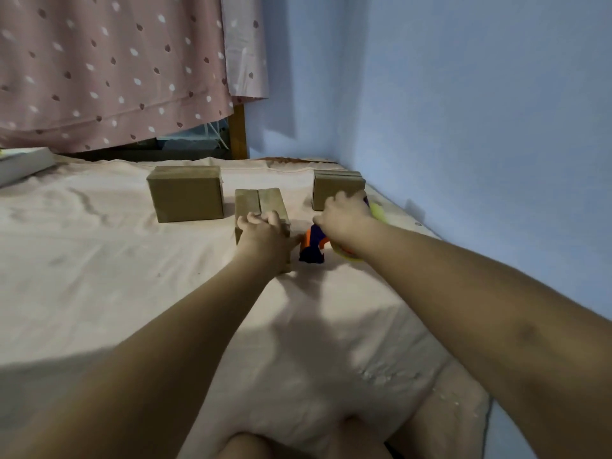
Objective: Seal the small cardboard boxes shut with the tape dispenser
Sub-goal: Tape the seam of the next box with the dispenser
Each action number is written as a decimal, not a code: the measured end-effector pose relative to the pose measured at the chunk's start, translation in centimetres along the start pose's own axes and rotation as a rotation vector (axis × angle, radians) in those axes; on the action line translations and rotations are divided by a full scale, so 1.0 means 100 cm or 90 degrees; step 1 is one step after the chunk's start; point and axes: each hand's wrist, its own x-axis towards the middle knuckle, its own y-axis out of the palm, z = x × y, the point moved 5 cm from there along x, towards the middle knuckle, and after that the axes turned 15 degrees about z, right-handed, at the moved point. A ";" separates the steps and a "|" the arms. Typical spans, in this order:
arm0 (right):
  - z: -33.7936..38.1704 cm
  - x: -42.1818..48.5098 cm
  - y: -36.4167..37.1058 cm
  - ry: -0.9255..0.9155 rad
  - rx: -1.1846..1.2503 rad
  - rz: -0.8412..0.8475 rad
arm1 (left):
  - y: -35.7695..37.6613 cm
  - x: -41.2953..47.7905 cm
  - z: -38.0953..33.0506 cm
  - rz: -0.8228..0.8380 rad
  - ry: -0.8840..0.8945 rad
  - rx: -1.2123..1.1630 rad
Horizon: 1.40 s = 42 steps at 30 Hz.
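Middle cardboard box [260, 203] sits center frame on the bed [132, 293], with its flap seam running away from the camera. Left hand [265, 233] grips its near end. Right hand [344, 217] is wrapped round the tape dispenser [313, 248], just right of the box. Seam looks untaped.

We saw a wrinkled pale pink sheet [132, 293], a pink spotted curtain [109, 71] hanging behind it, a blue wall [463, 111] on the right, a wooden post [239, 132] between them, and a flat white object [23, 164] at far left.
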 end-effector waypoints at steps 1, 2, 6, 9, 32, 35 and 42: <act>-0.003 0.004 0.007 0.011 0.021 0.017 | -0.001 0.000 0.000 0.007 0.001 0.004; -0.010 0.006 0.012 0.020 0.038 0.032 | -0.002 0.001 0.001 0.009 0.009 0.001; -0.039 0.008 0.017 0.074 0.096 0.060 | -0.001 0.003 0.008 0.008 0.062 -0.045; -0.054 0.009 0.021 0.081 0.183 0.096 | -0.001 0.010 0.013 -0.073 0.097 -0.104; -0.096 -0.023 -0.022 0.015 0.609 -0.119 | -0.029 -0.020 0.008 -0.269 -0.004 -1.011; -0.097 -0.032 -0.035 -0.027 0.672 -0.221 | -0.021 -0.017 -0.028 0.067 0.071 -1.749; -0.088 -0.051 -0.049 -0.138 0.636 -0.322 | -0.042 -0.022 -0.030 0.283 0.163 -1.936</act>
